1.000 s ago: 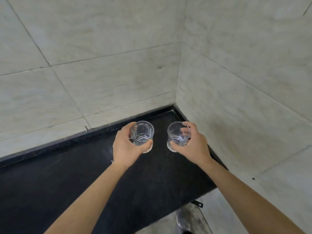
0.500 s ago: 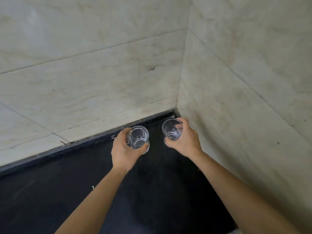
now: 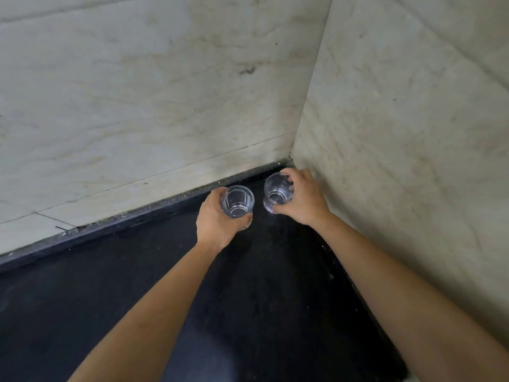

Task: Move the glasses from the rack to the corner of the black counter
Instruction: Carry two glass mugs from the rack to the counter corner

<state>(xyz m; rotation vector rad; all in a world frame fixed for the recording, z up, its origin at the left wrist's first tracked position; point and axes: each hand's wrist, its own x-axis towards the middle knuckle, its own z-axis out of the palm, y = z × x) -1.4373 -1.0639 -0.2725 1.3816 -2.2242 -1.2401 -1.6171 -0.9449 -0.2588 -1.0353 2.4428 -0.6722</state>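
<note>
Two clear glasses, two hands, black surface corner.
Left hand grip wraps left glass; right hand grip wraps right glass.

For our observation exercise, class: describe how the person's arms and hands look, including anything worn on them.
Both forearms are bare as far as the picture shows, with no sleeves in view. The left hand and right hand wear no gloves. No watch, bracelet or ring is visible on either. No markings show on the arms.
</note>
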